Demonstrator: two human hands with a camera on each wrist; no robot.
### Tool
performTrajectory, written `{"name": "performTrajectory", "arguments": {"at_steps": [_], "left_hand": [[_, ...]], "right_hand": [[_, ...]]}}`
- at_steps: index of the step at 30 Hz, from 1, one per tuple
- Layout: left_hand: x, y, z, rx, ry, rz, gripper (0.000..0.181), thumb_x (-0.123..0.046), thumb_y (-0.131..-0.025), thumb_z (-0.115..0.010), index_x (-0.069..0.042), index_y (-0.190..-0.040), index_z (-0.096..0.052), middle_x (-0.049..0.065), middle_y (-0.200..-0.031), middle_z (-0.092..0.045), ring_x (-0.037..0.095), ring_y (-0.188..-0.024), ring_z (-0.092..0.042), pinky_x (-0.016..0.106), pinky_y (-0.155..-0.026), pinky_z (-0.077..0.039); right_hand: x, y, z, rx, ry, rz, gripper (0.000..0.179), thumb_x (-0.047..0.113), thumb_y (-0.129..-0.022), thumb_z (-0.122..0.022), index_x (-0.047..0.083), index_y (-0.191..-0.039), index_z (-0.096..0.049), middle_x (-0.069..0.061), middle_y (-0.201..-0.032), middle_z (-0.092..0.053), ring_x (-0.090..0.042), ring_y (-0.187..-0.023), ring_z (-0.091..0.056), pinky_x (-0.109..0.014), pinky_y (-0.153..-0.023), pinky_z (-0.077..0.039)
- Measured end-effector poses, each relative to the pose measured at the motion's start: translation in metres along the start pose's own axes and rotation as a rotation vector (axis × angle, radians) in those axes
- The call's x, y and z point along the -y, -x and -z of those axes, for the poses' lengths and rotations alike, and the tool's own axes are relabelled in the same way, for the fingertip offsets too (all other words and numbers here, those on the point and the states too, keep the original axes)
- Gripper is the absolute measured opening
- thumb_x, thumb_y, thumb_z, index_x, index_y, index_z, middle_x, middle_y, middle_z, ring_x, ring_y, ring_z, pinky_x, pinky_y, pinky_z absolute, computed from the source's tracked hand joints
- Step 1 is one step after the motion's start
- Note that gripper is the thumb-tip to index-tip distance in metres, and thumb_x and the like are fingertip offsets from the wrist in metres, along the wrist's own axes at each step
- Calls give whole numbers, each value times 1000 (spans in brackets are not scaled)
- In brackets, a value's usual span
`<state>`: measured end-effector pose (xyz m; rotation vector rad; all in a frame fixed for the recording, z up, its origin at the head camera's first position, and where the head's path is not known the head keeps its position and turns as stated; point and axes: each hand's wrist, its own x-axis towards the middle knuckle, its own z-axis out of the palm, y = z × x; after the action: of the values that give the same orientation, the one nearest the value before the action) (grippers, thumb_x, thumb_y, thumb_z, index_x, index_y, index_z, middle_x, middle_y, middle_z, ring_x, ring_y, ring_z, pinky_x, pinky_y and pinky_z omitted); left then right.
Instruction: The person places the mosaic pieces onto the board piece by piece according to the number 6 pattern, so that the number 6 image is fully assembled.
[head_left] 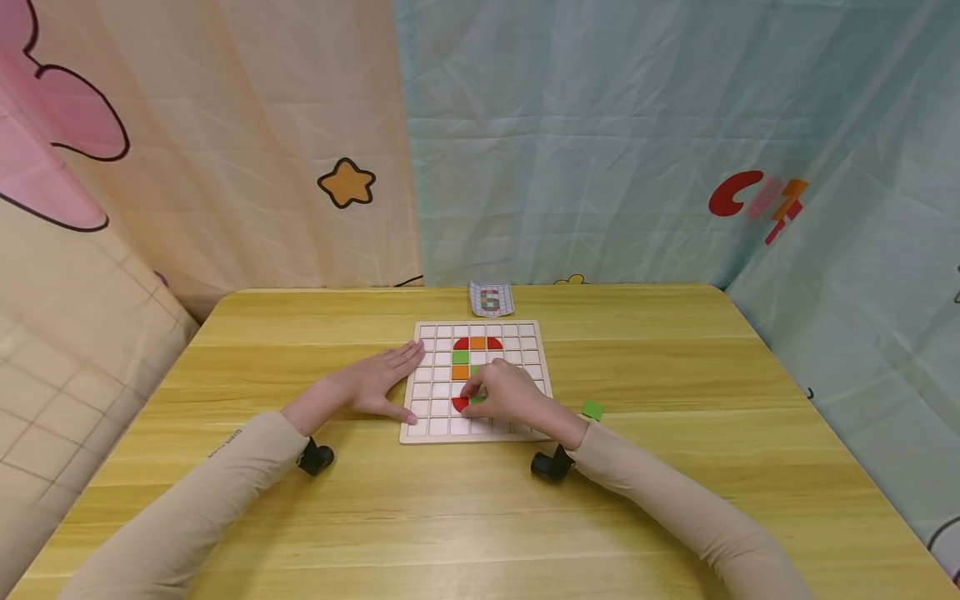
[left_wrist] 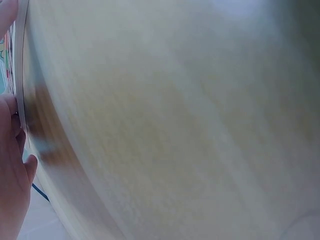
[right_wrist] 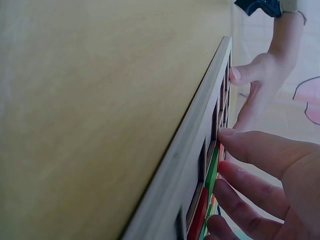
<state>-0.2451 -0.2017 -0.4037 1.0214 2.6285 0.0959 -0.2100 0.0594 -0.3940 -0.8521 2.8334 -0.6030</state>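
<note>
A wooden grid board [head_left: 437, 427] lies on the table with red, orange and green tiles set in some of its squares. My left hand [head_left: 381, 379] rests along the board's left edge, fingers spread, thumb at the lower left corner. Over the lower middle of the grid, my right hand [head_left: 506, 392] has thumb and index fingertips at either side of a red quarter-circle tile [head_left: 460, 405], pinching it at its square. A green tile [right_wrist: 212, 170] shows beside these fingers in the right wrist view. The right hand hides part of the pattern.
Behind the board lies a small paper card [head_left: 492, 301] printed with a coloured grid pattern. A loose green square tile [head_left: 593, 409] is on the table right of the board, close to the right forearm. Printed curtains [head_left: 600, 150] hang behind the table's far edge.
</note>
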Motion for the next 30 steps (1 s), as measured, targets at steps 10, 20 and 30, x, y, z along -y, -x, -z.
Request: {"name": "performTrajectory", "arguments": {"at_steps": [10,20,30], "left_hand": [[0,-1,-1,-1,4,-2,115,-76,-78,-54,-5,-155,-5,12,-163,3,30,-151,-3,48,-121,-16],[-3,1,2,5,1,0,115,-75,-79,-54,-5,-155,-5,13,-163,1,30,-151,-3,48,-121,-16],[-1,1,0,1,-18,0,114,-76,-79,-53,-4,-155,-6,13,-163,0,30,-151,-4,47,-121,-16]], "right_hand": [[-12,6,5,-43,-30,28,18,29,-78,-79,20,-93,-77,7,-88,-71,-11,-83,-58,-24,-65,-47],[-32,17,21,-104,-49,-2,19,27,-80,-78,17,-96,-77,4,-93,-73,-16,-90,-59,-29,-75,-49],[-58,40,44,-99,-58,-105,25,28,-82,-76,14,-102,-75,0,-96,-69,-18,-86,-57,-27,-68,-47]]}}
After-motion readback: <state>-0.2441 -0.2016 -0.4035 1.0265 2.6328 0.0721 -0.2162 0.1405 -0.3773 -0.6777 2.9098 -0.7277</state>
